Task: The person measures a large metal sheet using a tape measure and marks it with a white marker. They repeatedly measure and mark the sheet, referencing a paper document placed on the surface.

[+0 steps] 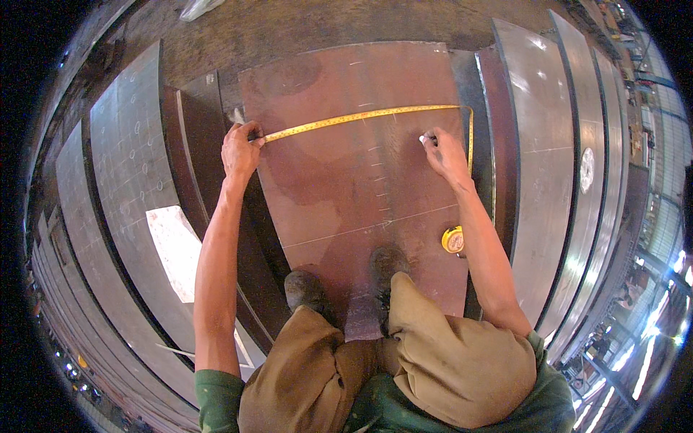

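A reddish-brown steel plate (pixel 325 180) lies under my boots, with a thin white line and several short white marks across it. At the plate's left edge my left hand (pixel 242 148) pinches the end of a yellow tape measure (pixel 346 117). The blade runs across to the right edge, where it bends down beside my right wrist. The tape's round yellow case (pixel 452 239) rests on the plate by my right forearm. Just below the blade, my right hand (pixel 444 155) is closed on a small white piece that looks like chalk.
Long grey beams stand in rows on the left (pixel 130 137) and the right (pixel 541 123), with dark gaps between them. A white sheet (pixel 173 245) lies on a left beam. Bare brown ground (pixel 303 25) stretches beyond the plate.
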Demonstrator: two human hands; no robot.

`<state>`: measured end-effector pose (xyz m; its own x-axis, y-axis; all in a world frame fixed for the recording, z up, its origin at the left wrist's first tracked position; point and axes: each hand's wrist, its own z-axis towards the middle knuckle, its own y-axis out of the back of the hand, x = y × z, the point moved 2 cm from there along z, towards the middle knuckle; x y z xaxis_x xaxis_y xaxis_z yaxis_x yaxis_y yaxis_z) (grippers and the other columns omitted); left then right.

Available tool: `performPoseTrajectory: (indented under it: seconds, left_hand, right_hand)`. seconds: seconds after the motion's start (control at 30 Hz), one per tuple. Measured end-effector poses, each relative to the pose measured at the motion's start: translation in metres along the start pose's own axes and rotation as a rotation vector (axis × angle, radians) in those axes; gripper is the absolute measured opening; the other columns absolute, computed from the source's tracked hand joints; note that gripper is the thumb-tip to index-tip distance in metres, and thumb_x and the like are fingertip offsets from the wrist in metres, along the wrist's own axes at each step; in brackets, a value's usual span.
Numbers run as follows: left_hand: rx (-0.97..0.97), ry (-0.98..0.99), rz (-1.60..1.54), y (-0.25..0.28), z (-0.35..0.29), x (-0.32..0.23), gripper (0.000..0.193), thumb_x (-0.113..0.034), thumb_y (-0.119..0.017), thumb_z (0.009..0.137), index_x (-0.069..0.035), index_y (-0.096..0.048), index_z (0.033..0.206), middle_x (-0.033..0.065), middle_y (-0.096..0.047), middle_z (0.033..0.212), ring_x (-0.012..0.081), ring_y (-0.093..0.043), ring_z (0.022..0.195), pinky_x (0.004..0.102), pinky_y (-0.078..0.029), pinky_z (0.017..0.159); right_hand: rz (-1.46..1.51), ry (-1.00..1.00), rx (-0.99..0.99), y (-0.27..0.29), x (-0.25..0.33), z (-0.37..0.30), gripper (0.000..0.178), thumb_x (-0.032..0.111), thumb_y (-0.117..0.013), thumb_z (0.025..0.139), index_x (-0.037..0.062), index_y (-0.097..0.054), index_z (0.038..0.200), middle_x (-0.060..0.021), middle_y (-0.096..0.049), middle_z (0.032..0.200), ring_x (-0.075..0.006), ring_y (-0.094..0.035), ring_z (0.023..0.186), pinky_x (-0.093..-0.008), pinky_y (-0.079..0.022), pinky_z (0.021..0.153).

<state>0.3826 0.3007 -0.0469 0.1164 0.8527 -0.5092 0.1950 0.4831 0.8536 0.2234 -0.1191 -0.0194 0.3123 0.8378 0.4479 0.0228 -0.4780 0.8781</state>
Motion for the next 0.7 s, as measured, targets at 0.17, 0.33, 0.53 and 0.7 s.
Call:
performPoseTrajectory:
  seconds: [0.17,0.33,0.53,0.7]
  left_hand:
    - [-0.009,0.016,0.013,0.000,0.000,0.003,0.022,-0.013,-0.080,0.081,-0.010,-0.073,0.101,0.0134,-0.066,0.099,0.0375,-0.065,0.100,0.0479,-0.050,0.084]
    - [0.012,0.027,0.042,-0.001,0.000,-0.001,0.022,-0.013,-0.080,0.081,-0.010,-0.073,0.102,0.0131,-0.066,0.099,0.0374,-0.065,0.100,0.0478,-0.050,0.084]
    - [-0.011,0.009,0.034,0.000,-0.002,0.001,0.020,-0.013,-0.080,0.081,-0.010,-0.072,0.099,0.0130,-0.065,0.097,0.0373,-0.065,0.097,0.0480,-0.050,0.082]
    - [-0.026,-0.037,0.037,-0.001,-0.002,-0.001,0.019,-0.012,-0.080,0.081,-0.010,-0.071,0.098,0.0134,-0.065,0.096,0.0379,-0.065,0.094,0.0485,-0.050,0.080]
  right_hand:
    - [0.130,-0.006,-0.062,-0.005,0.011,0.009,0.015,0.019,-0.066,0.095,0.0055,-0.065,0.102,-0.0213,-0.070,0.091,-0.0423,-0.068,0.085,-0.0495,-0.052,0.074]
    - [0.197,-0.010,-0.146,-0.016,0.014,0.023,0.016,0.019,-0.067,0.094,0.0047,-0.065,0.102,-0.0205,-0.069,0.089,-0.0410,-0.067,0.086,-0.0491,-0.051,0.074]
    - [0.046,0.051,-0.263,-0.018,0.028,0.035,0.020,0.019,-0.068,0.094,0.0000,-0.068,0.099,-0.0201,-0.069,0.091,-0.0384,-0.068,0.084,-0.0449,-0.052,0.075]
    - [-0.032,0.014,-0.287,-0.018,0.024,0.038,0.020,0.018,-0.069,0.093,-0.0004,-0.071,0.099,-0.0196,-0.069,0.092,-0.0370,-0.068,0.084,-0.0427,-0.052,0.076]
